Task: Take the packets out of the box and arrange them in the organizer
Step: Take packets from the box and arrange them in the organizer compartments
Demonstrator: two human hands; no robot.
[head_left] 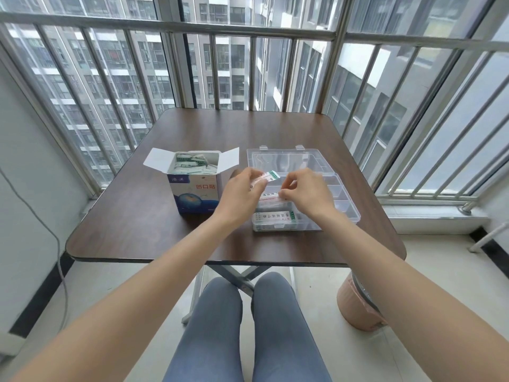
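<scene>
Bandage packet [265,178] is pinched by left hand [240,194]; another packet [271,198] is pinched by right hand [309,192], over clear organizer [347,208]. Open bandage box [196,194] at 9 o'clock.

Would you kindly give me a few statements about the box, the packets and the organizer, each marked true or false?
1. The box stands open with packets inside. True.
2. The organizer has its lid shut. False: the lid is folded back, open.
3. The left hand holds a packet above the organizer. True.
4. The box sits right of the organizer. False: it is on the left.
5. A packet already lies in the organizer's nearest compartment. True.
</scene>
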